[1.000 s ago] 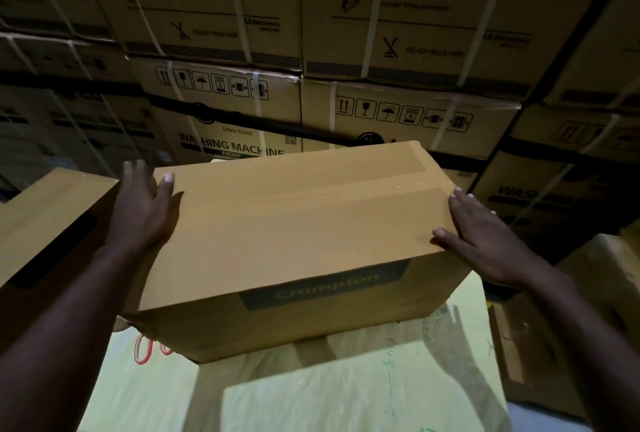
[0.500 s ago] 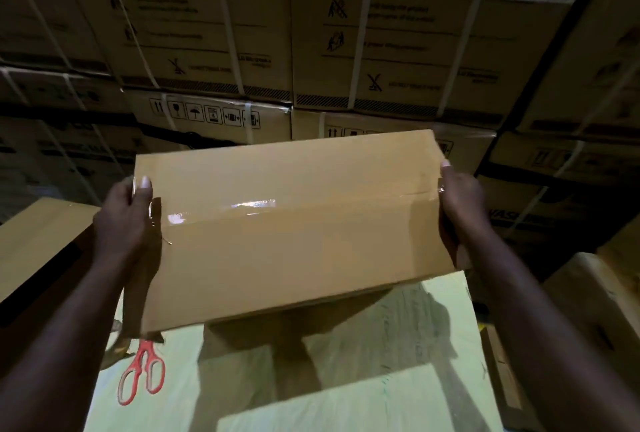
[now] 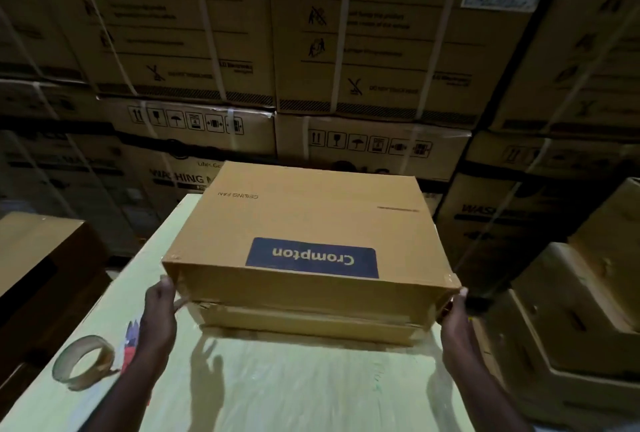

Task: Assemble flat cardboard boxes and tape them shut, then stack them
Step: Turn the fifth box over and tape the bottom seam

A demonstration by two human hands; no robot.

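Observation:
A brown cardboard box [image 3: 311, 220] with a blue "Crompton" label lies flat on the pale green table [image 3: 277, 383], label facing up and upside down to me. Its near end shows folded flaps meeting in a horizontal seam. My left hand [image 3: 160, 307] grips the box's near left corner, and my right hand [image 3: 454, 310] grips the near right corner. A roll of brown tape [image 3: 83, 362] lies on the table left of my left forearm. Red-handled scissors [image 3: 130, 338] are mostly hidden behind that forearm.
Tall strapped washing machine cartons [image 3: 242, 50] form a wall right behind the table. A brown box [image 3: 41, 258] stands at the left. Several stacked open cartons [image 3: 571, 310] crowd the right side.
The box was held up in the air with its taped face toward me; it has been turned over and now lies on the table, label up. Both hands shifted to its near corners.

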